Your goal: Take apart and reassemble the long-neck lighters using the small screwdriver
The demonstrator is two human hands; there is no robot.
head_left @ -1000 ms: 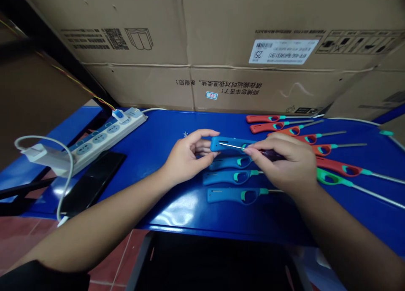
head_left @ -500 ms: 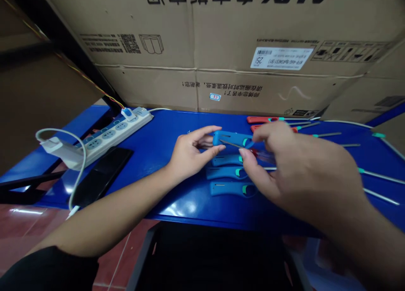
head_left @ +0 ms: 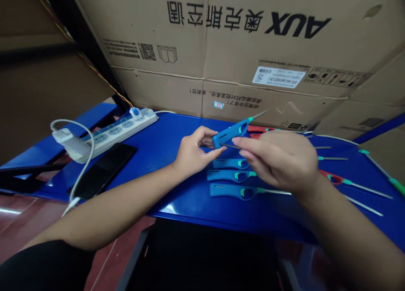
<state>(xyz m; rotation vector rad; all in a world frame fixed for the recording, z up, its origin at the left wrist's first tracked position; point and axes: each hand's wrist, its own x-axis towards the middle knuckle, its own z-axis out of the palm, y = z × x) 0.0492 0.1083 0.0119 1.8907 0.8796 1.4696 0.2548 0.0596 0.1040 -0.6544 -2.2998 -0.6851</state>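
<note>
My left hand point(head_left: 193, 149) pinches the butt end of a blue utility lighter point(head_left: 229, 133), which tilts up to the right with its metal nozzle showing. My right hand point(head_left: 278, 160) grips a small screwdriver whose thin shaft point(head_left: 229, 146) reaches left, just under the lighter's butt end. Its handle is hidden inside my fingers. Below my hands lie several more blue lighters in a row, the nearest being a long-nosed one point(head_left: 234, 192). A red lighter point(head_left: 327, 177) lies to the right, partly under my right wrist.
A white power strip point(head_left: 120, 130) with a blue plug sits at the left of the blue table point(head_left: 152, 139). Beside it are a white charger point(head_left: 68, 141) and a black smartphone point(head_left: 103, 171). Cardboard boxes point(head_left: 253, 59) stand along the back edge. The table's front edge drops away below my forearms.
The lighter in my left hand has swung from lying flat to tilting up to the right. My right hand has drawn the screwdriver shaft lower, and the head view has shifted.
</note>
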